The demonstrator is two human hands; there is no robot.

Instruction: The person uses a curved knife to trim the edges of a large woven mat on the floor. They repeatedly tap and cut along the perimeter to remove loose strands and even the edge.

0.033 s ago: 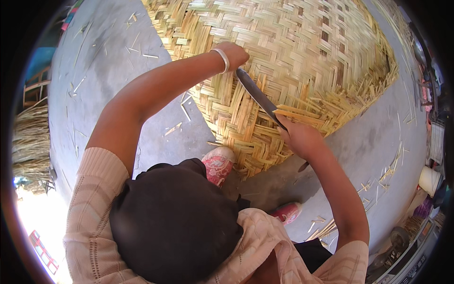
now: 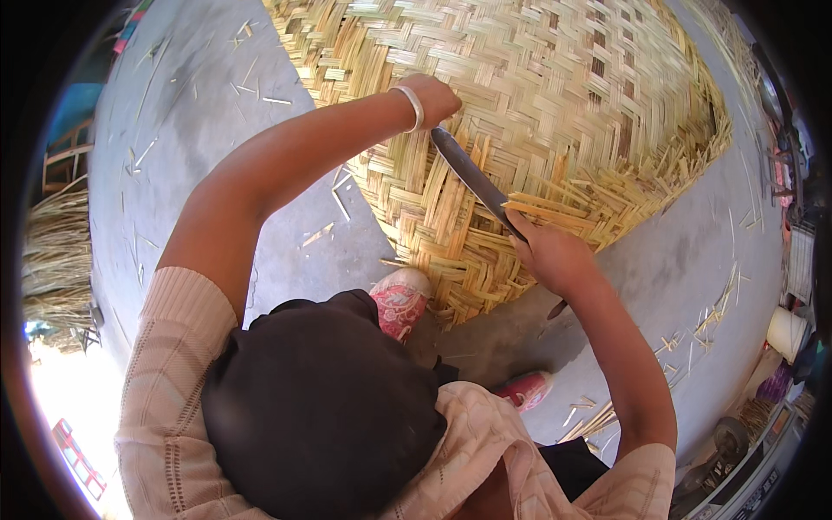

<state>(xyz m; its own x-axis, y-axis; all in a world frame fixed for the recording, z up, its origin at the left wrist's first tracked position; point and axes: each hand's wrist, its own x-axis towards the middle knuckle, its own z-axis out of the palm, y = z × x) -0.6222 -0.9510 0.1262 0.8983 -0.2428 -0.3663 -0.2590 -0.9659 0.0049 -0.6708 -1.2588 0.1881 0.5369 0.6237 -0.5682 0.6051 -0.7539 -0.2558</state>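
Note:
A large mat (image 2: 520, 95) woven from pale yellow-green split strips lies ahead of me. Loose strip ends stick out along its near right side. My right hand (image 2: 555, 256) is wrapped round the handle of a long dark-bladed knife (image 2: 471, 178), whose blade slants up and left over the mat's near corner. Beyond the blade's far end, my left hand (image 2: 433, 98) is closed low over the weave, wearing a pale bangle (image 2: 412, 107). Its fingers are mostly hidden, so what they grip is unclear. Beside the right hand, several strips (image 2: 555, 213) jut from the mat's edge.
Strip offcuts (image 2: 598, 422) are scattered over the grey floor (image 2: 321, 195). Red-pink shoes (image 2: 400, 303) stand near the mat's corner. A bundle of dry strips (image 2: 56, 251) lies at far left; a white container (image 2: 787, 334) and clutter line the right. A black rounded cloth-covered shape (image 2: 321, 407) blocks the lower view.

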